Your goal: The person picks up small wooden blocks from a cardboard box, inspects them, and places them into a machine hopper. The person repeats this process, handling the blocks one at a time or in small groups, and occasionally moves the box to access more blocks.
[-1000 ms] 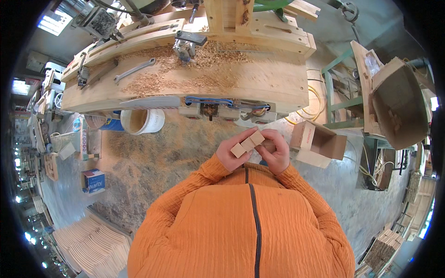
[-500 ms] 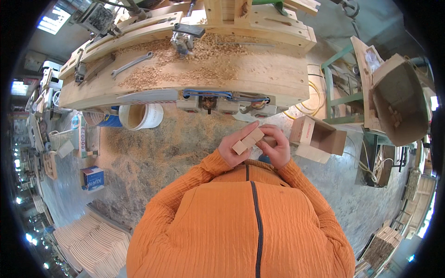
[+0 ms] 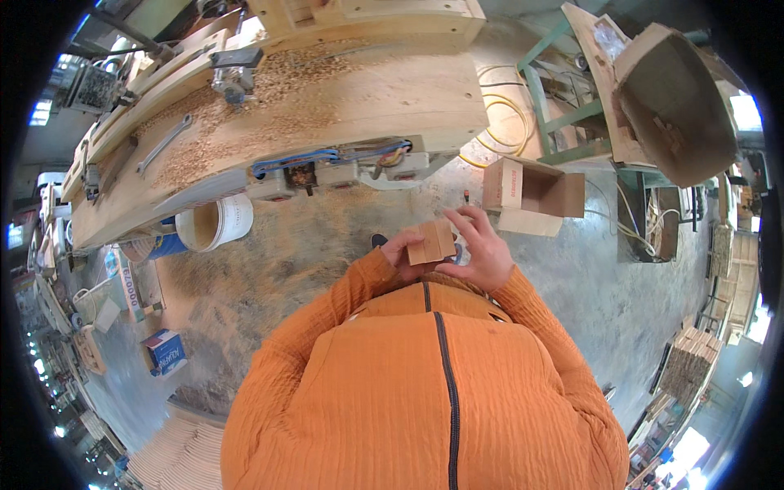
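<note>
Small pale wood blocks, set side by side with a seam between them, are held in front of my waist. My left hand is closed around their left end, some of its fingers hidden beneath the wood. At their right side is my right hand, its fingers curved and apart. Its thumb tip lies close to the lower edge of the blocks; whether it touches them I cannot tell.
A workbench strewn with shavings lies ahead, with a wrench and a metal clamping device on it. An open carton stands right, below a larger cardboard box. White bucket and blue box are left.
My view has turned right, so the bench sits further left. The blocks have turned in my left hand to show a broader face. My right hand's fingers have loosened and spread.
</note>
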Demonstrator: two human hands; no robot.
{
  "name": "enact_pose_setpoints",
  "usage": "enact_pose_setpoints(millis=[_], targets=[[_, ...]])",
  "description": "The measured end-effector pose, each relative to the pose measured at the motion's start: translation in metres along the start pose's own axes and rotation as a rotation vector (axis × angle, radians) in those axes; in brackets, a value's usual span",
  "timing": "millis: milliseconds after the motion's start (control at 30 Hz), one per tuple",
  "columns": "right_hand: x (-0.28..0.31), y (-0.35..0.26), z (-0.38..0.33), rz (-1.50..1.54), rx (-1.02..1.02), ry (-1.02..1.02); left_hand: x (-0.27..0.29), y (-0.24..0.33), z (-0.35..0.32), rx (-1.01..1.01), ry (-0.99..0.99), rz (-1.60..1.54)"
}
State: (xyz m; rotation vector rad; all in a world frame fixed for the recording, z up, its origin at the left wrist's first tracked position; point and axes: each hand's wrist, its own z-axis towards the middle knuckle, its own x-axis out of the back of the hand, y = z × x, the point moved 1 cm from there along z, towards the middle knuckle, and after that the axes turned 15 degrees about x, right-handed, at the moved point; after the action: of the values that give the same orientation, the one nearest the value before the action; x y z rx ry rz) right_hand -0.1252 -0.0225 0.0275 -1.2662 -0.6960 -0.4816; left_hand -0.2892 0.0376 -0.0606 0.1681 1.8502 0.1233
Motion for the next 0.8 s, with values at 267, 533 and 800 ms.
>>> enact_pose_setpoints(millis=[267,533,800], targets=[[0.001,0.059,-0.038,0.365,0.004,-0.013,-0.021,-0.025,0.042,-0.202,-0.016,0.260],[0.014,0.091,-0.095,0.894,-0.238,0.038,-0.034,-0.072,0.080,0.030,0.170,-0.141],[0.033,0.099,-0.120,0.582,-0.040,-0.138,-0.052,-0.109,0.103,0.059,0.178,-0.258]])
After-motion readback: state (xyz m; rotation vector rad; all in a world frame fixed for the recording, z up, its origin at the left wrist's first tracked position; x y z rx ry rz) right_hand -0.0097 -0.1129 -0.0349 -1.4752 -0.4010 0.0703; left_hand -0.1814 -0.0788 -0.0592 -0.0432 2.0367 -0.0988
